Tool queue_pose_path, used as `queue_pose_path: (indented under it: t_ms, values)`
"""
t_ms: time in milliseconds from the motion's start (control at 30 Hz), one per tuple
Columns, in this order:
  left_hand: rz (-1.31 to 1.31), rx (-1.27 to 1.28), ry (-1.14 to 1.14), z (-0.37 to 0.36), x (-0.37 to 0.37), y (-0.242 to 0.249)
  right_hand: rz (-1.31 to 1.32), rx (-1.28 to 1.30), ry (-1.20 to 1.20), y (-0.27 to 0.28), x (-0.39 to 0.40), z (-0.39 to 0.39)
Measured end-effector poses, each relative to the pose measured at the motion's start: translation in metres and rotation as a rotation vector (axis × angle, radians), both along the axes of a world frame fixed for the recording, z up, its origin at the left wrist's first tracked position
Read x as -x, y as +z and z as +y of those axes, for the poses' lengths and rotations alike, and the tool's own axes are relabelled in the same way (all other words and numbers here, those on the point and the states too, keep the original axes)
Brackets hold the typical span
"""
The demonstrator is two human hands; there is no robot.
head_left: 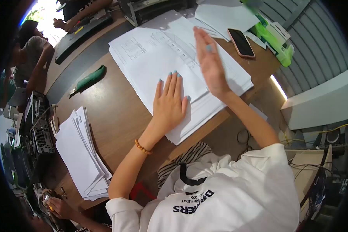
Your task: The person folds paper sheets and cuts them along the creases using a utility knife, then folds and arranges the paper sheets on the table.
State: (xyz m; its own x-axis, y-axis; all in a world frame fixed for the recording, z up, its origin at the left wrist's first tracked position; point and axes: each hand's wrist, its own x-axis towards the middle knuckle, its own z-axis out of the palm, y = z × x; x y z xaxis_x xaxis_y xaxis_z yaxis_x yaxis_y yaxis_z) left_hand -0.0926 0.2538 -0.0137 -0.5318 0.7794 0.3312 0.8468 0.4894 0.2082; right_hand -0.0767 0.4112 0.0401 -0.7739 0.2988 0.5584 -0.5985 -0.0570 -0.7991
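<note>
The left hand lies flat, fingers spread, pinning the paper stack at the table's centre. The right hand, at two o'clock, is raised edge-on and open, holding nothing, probably mid-smoothing. Squaring the sheets likely calls for a downward sweep.

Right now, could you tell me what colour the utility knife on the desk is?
Green, seen in the head view: utility knife.
</note>
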Motion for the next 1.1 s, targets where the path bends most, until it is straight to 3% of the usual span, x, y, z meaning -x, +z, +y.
queue_pose_path:
  t_ms: [33,100,167,233,300,333,400,433,500,567,633,667,700,767,800,833,900,967,1033,1067,1100]
  values:
    - [0.004,0.007,0.004,0.0,0.001,0.001,-0.076,-0.341,-0.153,-0.032,0.005,0.007]
    - [0.02,0.011,0.002,0.0,0.002,0.002,-0.377,-0.459,-0.276,-0.042,0.006,0.025]
    - [0.014,-0.012,0.004,0.0,0.004,-0.001,-0.087,-0.665,-0.561,-0.055,0.033,0.066]
    - [0.007,-0.042,0.007,0.001,0.007,-0.003,-0.31,-0.302,-0.465,-0.03,0.024,0.072]
    - [-0.025,-0.061,0.027,0.0,0.004,-0.006,-0.733,-0.258,-0.17,-0.009,-0.008,0.053]
    - [-0.035,-0.107,0.032,0.001,0.004,-0.007,-0.727,-0.273,-0.146,-0.009,-0.01,0.046]
    - [-0.066,-0.135,0.024,0.0,0.005,-0.007,-0.917,-0.675,-0.143,-0.01,-0.007,0.033]
    - [-0.059,-0.138,0.052,0.0,0.004,-0.006,-0.903,-0.689,-0.119,-0.007,-0.002,0.034]
    - [-0.093,-0.44,0.056,-0.003,0.004,0.001,-0.901,-0.624,0.15,0.006,0.011,0.035]
    - [-0.058,-0.509,0.197,-0.015,0.015,0.021,-0.572,-0.585,0.084,0.033,0.02,0.019]
    - [-0.236,-0.916,0.412,-0.036,0.028,0.042,-0.461,-0.418,0.138,0.048,0.032,0.017]
    - [-0.513,-1.197,0.345,-0.05,0.031,0.064,-0.424,-0.367,0.178,0.056,0.039,0.007]
    - [-0.491,-1.203,0.37,-0.068,0.038,0.073,-0.388,-0.313,0.216,0.065,0.045,-0.004]
    - [-1.025,-1.123,0.145,-0.11,0.05,0.083,-0.347,-0.379,0.232,0.06,0.064,-0.037]
    - [-1.003,-1.138,0.164,-0.128,0.051,0.083,-0.314,-0.442,0.218,0.056,0.073,-0.053]
    - [-0.976,-1.162,0.271,-0.146,0.05,0.08,-0.397,-0.44,0.349,0.051,0.089,-0.065]
    - [-0.915,-1.326,0.394,-0.178,0.051,0.069,-0.473,-0.15,0.374,0.031,0.123,-0.103]
    - [-0.858,-1.408,0.529,-0.207,0.044,0.071,-0.297,-0.547,0.223,0.01,0.163,-0.134]
    - [-0.845,-1.401,0.645,-0.231,0.038,0.067,0.097,-0.985,-0.006,-0.025,0.201,-0.161]
    - [-0.826,-1.405,0.656,-0.234,0.035,0.069,0.221,-1.15,-0.119,-0.039,0.211,-0.174]
    - [-0.828,-1.432,0.687,-0.235,0.029,0.069,0.234,-1.144,-0.108,-0.048,0.215,-0.183]
